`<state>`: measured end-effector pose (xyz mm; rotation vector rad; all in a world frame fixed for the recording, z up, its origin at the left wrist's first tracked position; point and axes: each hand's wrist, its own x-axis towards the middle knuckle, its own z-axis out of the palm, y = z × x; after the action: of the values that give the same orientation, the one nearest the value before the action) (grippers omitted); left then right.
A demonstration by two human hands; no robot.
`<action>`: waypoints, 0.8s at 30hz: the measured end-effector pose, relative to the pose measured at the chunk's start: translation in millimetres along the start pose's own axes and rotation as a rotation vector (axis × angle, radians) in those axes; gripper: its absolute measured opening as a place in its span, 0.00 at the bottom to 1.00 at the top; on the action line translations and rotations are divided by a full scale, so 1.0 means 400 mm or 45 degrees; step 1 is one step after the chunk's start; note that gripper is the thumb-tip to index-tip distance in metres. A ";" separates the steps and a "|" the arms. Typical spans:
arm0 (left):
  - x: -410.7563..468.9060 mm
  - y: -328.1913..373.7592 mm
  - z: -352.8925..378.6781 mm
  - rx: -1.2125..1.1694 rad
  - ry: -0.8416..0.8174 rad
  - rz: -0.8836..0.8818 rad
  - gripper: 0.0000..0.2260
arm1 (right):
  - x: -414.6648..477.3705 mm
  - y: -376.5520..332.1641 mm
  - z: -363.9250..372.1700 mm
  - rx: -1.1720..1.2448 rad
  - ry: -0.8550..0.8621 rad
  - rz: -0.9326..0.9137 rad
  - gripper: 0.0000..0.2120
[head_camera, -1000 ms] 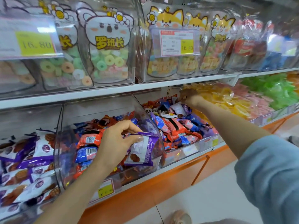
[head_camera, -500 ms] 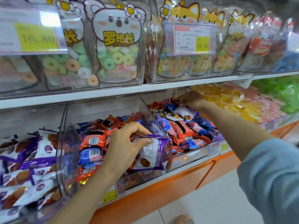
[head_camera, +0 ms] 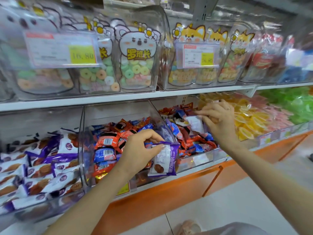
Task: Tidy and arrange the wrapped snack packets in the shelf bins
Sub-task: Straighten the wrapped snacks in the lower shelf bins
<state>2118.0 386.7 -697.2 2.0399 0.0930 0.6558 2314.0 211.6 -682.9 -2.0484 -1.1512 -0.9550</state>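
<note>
Lifting away from the far back of the right bin (head_camera: 200, 159), where it was buried half a second ago, the right hand (head_camera: 220, 121) now pinches a small white packet (head_camera: 194, 123) by its right end. The packet hangs above the heap of red and blue packets (head_camera: 191, 141) in that bin; whether its lower edge still brushes the heap I cannot tell. The fingers are bent and drawn close together around the wrapper, the back of the hand faces the camera, and the bare forearm runs down to the lower right. Just right of this hand lie the yellow sweets (head_camera: 245, 121).

The left hand (head_camera: 140, 150) has kept its hold and its place. It grips a purple packet (head_camera: 165, 160) by the top edge, thumb flat on the white face and the other fingers curled over the far side. The packet hangs upright in front of the near right corner of the middle bin (head_camera: 85, 167), at the divide between that bin and the right one. The left forearm comes up from the lower left.

Further left, a heap of purple-and-white packets (head_camera: 42, 168) of the same kind fills the neighbouring bin. Above everything runs the white upper shelf (head_camera: 118, 97) with its bags of ring sweets (head_camera: 135, 70) and a price tag (head_camera: 199, 55).
</note>
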 end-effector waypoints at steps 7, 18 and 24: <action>-0.100 0.029 -0.102 0.081 0.047 -0.031 0.14 | -0.087 -0.238 -0.082 0.569 -0.074 0.200 0.03; -0.346 0.038 -0.418 0.277 0.413 -0.178 0.14 | -0.061 -0.615 0.011 1.181 -0.370 0.346 0.16; -0.362 -0.046 -0.569 0.359 0.786 -0.335 0.09 | 0.000 -0.830 0.179 1.207 -0.407 0.385 0.07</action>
<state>1887.6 527.3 -681.4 1.9659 0.8384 1.1284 2042.4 415.3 -674.2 -1.5127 -1.0977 0.1053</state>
